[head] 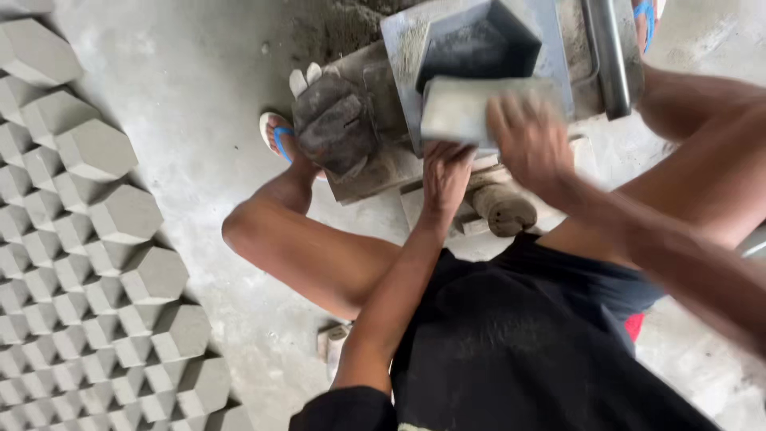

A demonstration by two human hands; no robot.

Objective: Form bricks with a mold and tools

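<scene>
2 bare hands work at 1 grey rectangular block (459,108) that lies on the near edge of a grey metal plate (558,32); the left hand (445,172) presses up against the block's lower edge with fingers curled onto it, and the right hand (531,144), blurred, lies over the block's right end with fingers spread; whether that hand clamps the block or only rests on it I cannot tell; the 2 hands sit close together, both touching the block. Just behind the block stands 1 dark angular mould (479,44), open at the top, on the same plate; 1 metal bar (610,52) runs along the plate's right side. To the left of the plate lies 1 worn, dirty glove (333,124) on a wooden base (375,172), just beside 1 foot in a blue-strapped sandal (275,132); 1 short round wooden piece (503,209) sits below the left hand. The person's bent knees flank the block, and the right forearm crosses in front of the plate's near corner. On the concrete floor (199,72) at the left, many grey hexagonal blocks (96,148) stand in tight rows, too many to count, running out of view.
</scene>
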